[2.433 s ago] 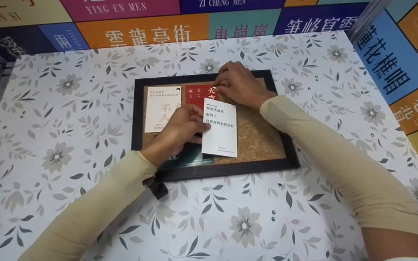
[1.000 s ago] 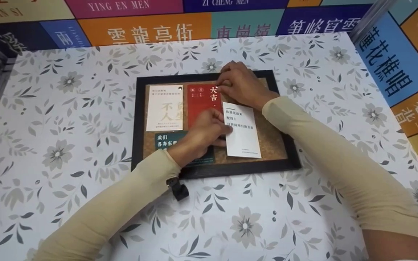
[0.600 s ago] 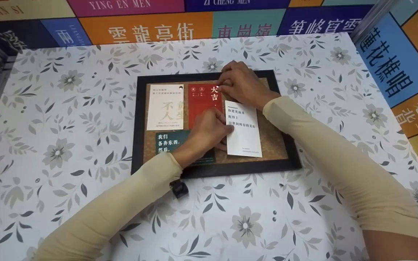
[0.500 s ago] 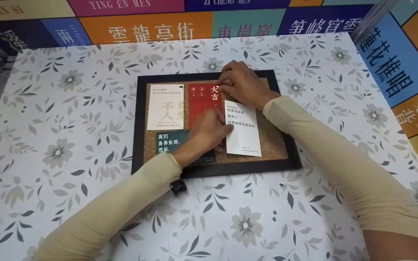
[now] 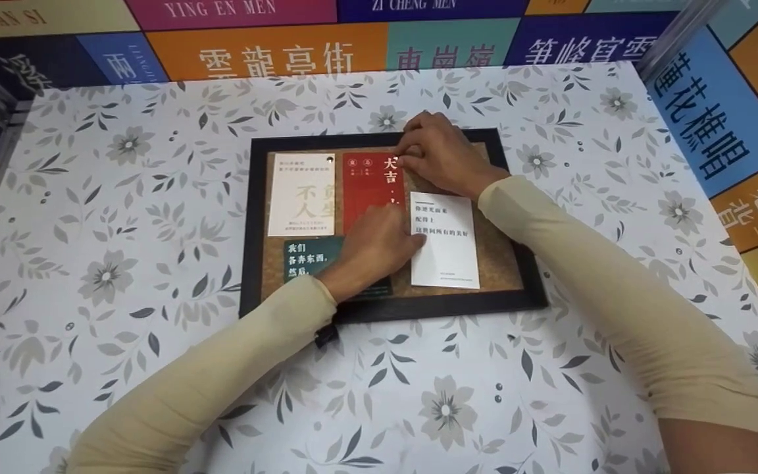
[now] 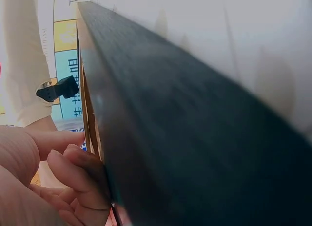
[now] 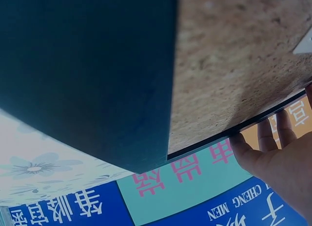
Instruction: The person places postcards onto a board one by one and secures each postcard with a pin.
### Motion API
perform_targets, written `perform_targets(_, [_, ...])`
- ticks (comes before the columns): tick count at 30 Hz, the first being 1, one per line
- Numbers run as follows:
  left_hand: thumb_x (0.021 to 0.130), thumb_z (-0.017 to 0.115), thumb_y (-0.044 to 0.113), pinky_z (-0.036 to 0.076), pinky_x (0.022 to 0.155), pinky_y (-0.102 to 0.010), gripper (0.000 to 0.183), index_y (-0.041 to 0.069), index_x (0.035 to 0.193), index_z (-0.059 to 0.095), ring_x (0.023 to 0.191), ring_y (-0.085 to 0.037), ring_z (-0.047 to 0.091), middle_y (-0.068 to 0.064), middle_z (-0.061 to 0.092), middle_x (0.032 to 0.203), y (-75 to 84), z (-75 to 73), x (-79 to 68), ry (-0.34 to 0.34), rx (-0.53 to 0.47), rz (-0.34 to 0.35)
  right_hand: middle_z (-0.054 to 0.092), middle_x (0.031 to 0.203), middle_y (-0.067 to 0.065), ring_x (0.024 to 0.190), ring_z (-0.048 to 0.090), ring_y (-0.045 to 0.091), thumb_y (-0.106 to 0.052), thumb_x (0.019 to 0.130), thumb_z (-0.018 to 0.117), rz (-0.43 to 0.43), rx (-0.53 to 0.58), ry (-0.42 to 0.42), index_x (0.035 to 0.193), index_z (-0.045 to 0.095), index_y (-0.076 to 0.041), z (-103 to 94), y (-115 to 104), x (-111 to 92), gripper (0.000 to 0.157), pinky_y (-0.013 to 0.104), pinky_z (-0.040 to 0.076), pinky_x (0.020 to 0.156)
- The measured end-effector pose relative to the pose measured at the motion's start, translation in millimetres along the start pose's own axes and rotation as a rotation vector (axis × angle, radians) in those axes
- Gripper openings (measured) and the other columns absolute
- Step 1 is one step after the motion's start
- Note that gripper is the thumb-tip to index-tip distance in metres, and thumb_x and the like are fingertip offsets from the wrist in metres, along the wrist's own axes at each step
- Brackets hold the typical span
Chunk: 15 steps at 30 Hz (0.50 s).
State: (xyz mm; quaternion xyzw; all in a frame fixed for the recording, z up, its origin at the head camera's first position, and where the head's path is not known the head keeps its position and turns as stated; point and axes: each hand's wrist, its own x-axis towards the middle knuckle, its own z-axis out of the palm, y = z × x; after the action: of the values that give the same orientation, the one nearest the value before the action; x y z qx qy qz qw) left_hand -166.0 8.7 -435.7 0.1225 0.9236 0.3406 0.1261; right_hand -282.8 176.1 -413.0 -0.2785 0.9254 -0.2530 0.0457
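Note:
My left hand (image 5: 382, 240) pinches the left edge of a white printed card (image 5: 445, 247), its thumb lying over the edge. The other left fingers are curled, partly hidden. The card lies over the lower right of a black-framed cork board (image 5: 501, 263). My right hand (image 5: 441, 151) rests at the upper right corner of a red card (image 5: 369, 184), thumb and forefinger close together. Whatever is between those fingertips is hidden. In the right wrist view, right fingers (image 7: 265, 138) show past the board's edge.
A cream card (image 5: 300, 194) with a dark dot at its corner fills the board's upper left. Below it lies a dark green card (image 5: 310, 253), partly covered by my left hand. A flower-patterned tabletop (image 5: 155, 197) surrounds the frame, with colourful lettered panels (image 5: 274, 56) behind.
Over these seconds my left hand has carried the white card rightward off the green card's area. Lately card and hand shifted slightly toward me. The right hand has stayed at the red card's corner.

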Motion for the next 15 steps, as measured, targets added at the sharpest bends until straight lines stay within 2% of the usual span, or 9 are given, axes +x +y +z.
perform_targets(3, [0.099,0.081,0.024,0.035,0.048,-0.031,0.036,0.015,0.070,0.063,0.055,-0.016,0.050,0.001,0.054,0.059,-2.0,2.9,2.5,0.011,0.024,0.002,0.064,0.147,0.015,0.138,0.051,0.034,-0.017,0.109,0.070,0.000,-0.007,-0.001,0.123,0.085,-0.008,0.2,0,1,0.022,0.052,0.040,0.121])
perform_targets(6, [0.101,0.080,0.026,0.039,0.051,-0.034,0.034,0.012,0.073,0.067,0.059,-0.019,0.055,-0.002,0.058,0.062,7.4,-4.6,-5.3,0.008,0.074,0.005,0.063,0.147,0.015,0.138,0.051,0.034,-0.017,0.108,0.071,-0.001,-0.014,-0.002,0.123,0.085,-0.008,1.2,0,1,0.022,0.052,0.040,0.121])
perform_targets(11, [0.101,0.078,0.028,0.048,0.053,-0.037,0.034,0.012,0.073,0.069,0.065,-0.022,0.063,-0.003,0.061,0.064,8.7,-0.8,-8.1,0.052,0.168,0.033,0.064,0.147,0.016,0.138,0.051,0.035,-0.017,0.108,0.070,0.003,-0.009,-0.004,0.123,0.085,-0.008,1.7,0,1,0.022,0.052,0.041,0.120])
perform_targets(15, [0.102,0.078,0.027,0.051,0.053,-0.039,0.035,0.012,0.072,0.067,0.067,-0.023,0.065,-0.005,0.062,0.065,10.3,-0.4,-11.5,0.080,0.172,0.051,0.064,0.147,0.015,0.139,0.051,0.034,-0.018,0.109,0.070,0.020,-0.002,-0.006,0.123,0.085,-0.008,1.6,0,2,0.023,0.052,0.042,0.120])
